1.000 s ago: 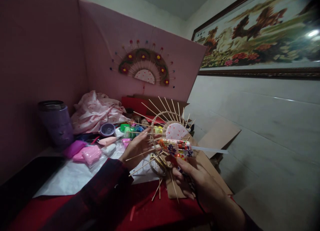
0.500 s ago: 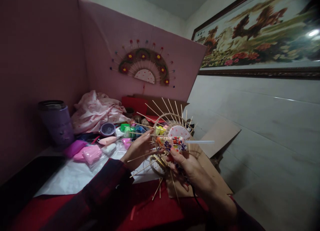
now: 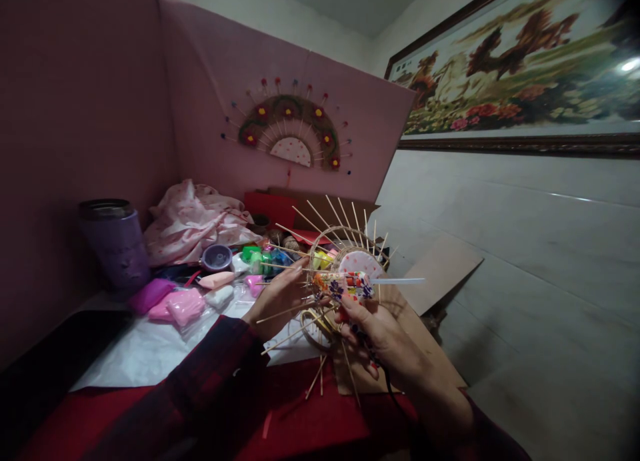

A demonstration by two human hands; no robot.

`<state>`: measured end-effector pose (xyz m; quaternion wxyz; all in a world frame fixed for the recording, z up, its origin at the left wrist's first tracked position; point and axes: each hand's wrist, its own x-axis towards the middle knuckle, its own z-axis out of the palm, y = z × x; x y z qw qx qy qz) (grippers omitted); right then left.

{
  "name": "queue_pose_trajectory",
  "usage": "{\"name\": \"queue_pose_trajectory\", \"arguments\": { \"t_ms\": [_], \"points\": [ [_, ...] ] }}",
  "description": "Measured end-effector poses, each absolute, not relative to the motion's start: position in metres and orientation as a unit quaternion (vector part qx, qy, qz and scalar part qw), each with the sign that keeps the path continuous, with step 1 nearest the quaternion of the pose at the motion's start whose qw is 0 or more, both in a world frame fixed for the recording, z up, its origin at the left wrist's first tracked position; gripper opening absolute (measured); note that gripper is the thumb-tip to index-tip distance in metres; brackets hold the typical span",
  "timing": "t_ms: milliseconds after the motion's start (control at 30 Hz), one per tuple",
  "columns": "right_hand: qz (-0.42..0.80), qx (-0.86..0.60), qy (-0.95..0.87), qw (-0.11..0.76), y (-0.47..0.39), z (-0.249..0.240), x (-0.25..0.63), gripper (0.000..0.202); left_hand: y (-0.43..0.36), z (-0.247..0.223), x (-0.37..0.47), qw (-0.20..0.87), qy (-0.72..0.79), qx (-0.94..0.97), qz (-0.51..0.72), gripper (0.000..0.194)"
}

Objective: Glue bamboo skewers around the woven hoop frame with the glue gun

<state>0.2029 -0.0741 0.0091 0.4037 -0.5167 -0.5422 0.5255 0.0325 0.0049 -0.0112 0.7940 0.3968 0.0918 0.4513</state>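
My right hand is wrapped round a flower-patterned hot glue gun. A pale glue stick juts from its back end to the right, and a dark cord hangs below. My left hand grips the left side of a half-round craft piece of thin wooden sticks and twine. Its sticks fan outward, and a white spotted half disc sits at its centre. The glue gun's nose lies over the twine near my left fingertips; the exact contact point is hidden. A roll of tape lies beneath.
Bags of coloured clay, a purple tumbler and spotted cloth lie to the left. Cardboard is at the right. A finished-looking fan piece hangs on the pink board behind. Red cloth covers the front.
The glue stick's protruding end appears slightly shorter and tilts up a little. Both hands stay almost in place; the whole view has shifted slightly.
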Motion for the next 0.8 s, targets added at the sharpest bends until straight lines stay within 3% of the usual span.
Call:
{"name": "queue_pose_trajectory", "arguments": {
  "t_ms": [800],
  "points": [
    [0.544, -0.515, -0.523, 0.406, -0.0727, 0.0102, 0.2038, 0.045, 0.0067, -0.0141, 0.032, 0.794, 0.096, 0.39, 0.456, 0.036]
  ]
}}
